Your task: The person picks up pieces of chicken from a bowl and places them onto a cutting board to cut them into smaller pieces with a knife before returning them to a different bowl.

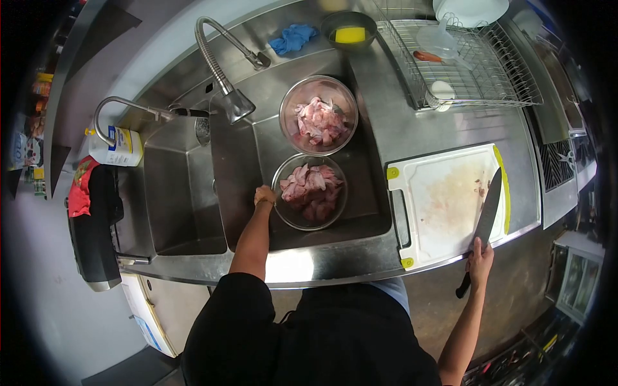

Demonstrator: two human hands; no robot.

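Observation:
My left hand [264, 195] is closed at the left rim of the nearer round bowl [277, 209], which holds pieces of raw pinkish meat [311, 192]. Just behind it, a second bowl [288, 116] with more raw meat [320, 121] sits in the same sink basin. Over at the right, my right hand [479, 262] is wrapped round the black handle of a long kitchen knife [490, 206]. Its blade points away from me above the right side of a white cutting board [425, 225]. Reddish stains and small scraps [479, 188] mark the board.
A spring-hose faucet [215, 64] arches over the sink [248, 154], with a smaller tap [106, 106] further left. Behind the basin are a blue cloth [293, 38] and a dark bowl with a yellow sponge [349, 35]. A wire dish rack [489, 83] stands at the back right.

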